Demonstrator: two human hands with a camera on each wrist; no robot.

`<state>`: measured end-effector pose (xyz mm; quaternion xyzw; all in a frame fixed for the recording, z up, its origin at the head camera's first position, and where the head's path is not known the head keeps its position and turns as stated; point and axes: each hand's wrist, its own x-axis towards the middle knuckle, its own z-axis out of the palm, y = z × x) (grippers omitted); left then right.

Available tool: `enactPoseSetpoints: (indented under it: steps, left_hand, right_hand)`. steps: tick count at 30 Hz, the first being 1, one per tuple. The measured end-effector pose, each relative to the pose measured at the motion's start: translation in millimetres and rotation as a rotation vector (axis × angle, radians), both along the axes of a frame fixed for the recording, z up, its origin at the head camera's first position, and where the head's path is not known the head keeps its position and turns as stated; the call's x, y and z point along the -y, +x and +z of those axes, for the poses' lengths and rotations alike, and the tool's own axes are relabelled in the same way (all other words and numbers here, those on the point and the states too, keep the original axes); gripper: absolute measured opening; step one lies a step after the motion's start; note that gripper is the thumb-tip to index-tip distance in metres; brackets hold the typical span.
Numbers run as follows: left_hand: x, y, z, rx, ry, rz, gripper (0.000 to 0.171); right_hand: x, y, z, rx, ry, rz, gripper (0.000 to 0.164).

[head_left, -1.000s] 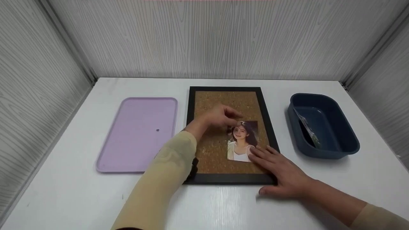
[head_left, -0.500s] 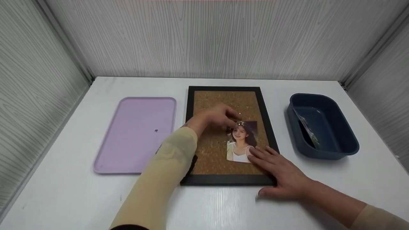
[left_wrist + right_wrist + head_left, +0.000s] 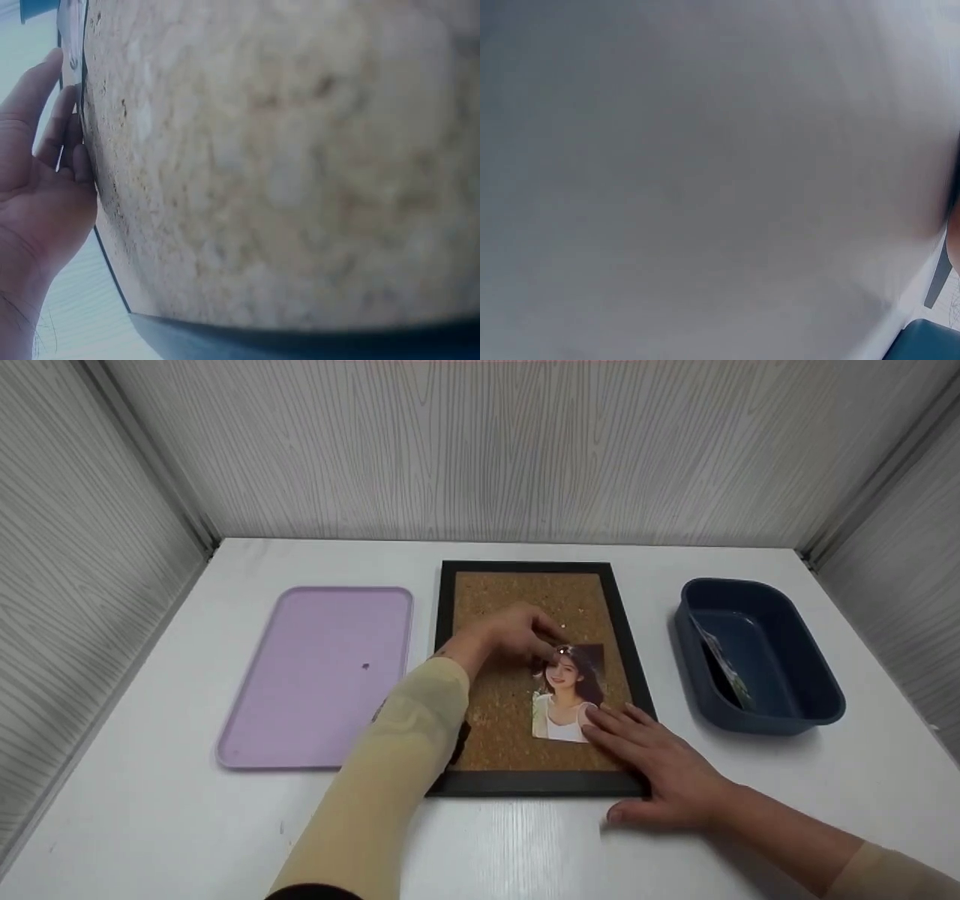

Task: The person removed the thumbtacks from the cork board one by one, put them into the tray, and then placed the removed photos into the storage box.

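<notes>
A photo [image 3: 564,705] of a person in a white top lies on the lower right part of a cork board [image 3: 517,592] with a black frame. At the photo's upper left, my left hand [image 3: 510,631] rests low over the cork, thumb and fingers apart. A small shiny dot [image 3: 562,651] shows on the photo's top edge by the thumb tip. In the left wrist view the left hand [image 3: 45,180] has its palm visible and its fingers loosely bent. My right hand [image 3: 667,769] lies spread, its fingertips on the photo's lower right corner and its palm over the frame's edge.
To the left of the board is a flat lilac tray [image 3: 322,660] with a tiny dark mark [image 3: 365,666]. A deep blue bin [image 3: 780,660] stands at the right, holding a thin printed piece [image 3: 724,667] leaning on its inner wall. Wood-grain panels [image 3: 480,450] enclose the white table.
The left thumb and fingertips have drawn back slightly to the left, and shiny dots now show at the photo's top edge and just above it. The right hand and photo stay in place.
</notes>
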<state>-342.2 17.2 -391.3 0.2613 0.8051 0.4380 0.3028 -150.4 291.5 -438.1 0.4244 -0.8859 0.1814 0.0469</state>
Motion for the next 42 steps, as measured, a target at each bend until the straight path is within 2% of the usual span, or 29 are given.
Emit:
enactPoseSetpoints:
  steps: [10,19,30,37,42]
  left_hand:
    - [-1.2,-3.9,-2.9,-0.090,-0.010,-0.041,0.035]
    - [-2.4,-4.5,-6.1,-0.157,-0.037,-0.029,0.030]
    - [-4.9,-3.4,-2.4,-0.176,-0.085,-0.034,0.029]
    - [-6.2,-4.6,-3.4,-0.205,-0.112,-0.055,0.031]
    - [-5.6,-3.7,-4.5,-0.208,-0.113,-0.043,0.028]
  right_hand:
    - [-0.4,0.5,3.6,0.017,0.011,-0.008,0.102]
    - [0.0,-1.0,2.6,0.014,-0.001,0.007,0.102]
    - [-0.5,0.1,3.2,0.013,0.001,-0.001,0.103]
    - [-0.8,1.3,1.5,0.013,0.003,-0.011,0.105]
    - [-0.4,0.9,1.3,0.012,0.002,-0.006,0.104]
